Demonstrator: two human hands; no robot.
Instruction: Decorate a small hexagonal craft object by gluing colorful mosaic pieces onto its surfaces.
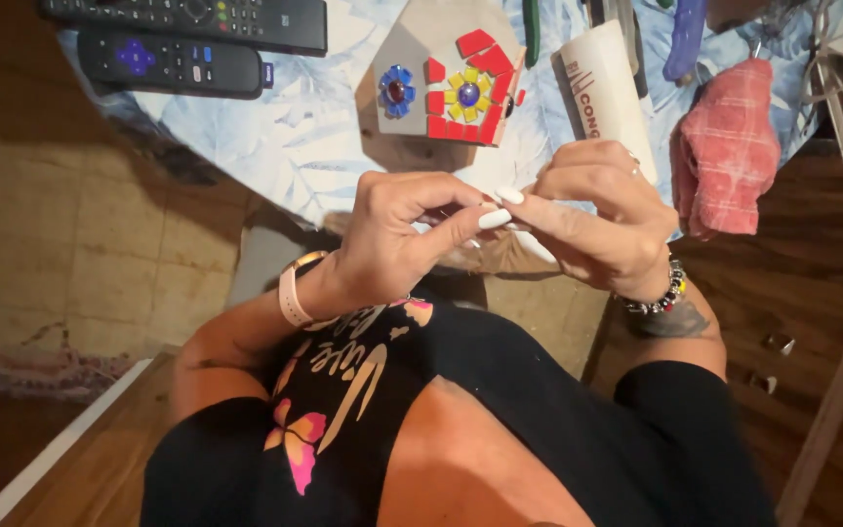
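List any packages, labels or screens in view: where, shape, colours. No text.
White tube: on the table beyond the right hand, cylindrical, dark lettering along its side.
Upper remote: table's far left edge, long, black, many buttons.
Lower remote: just below it, black, rounded, purple pad.
No screens visible.

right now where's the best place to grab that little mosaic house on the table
Grip the mosaic house by its two plain side walls, coming from above. It lies flat with the tiled face up, so the sides are bare. The left hand and right hand are busy together.
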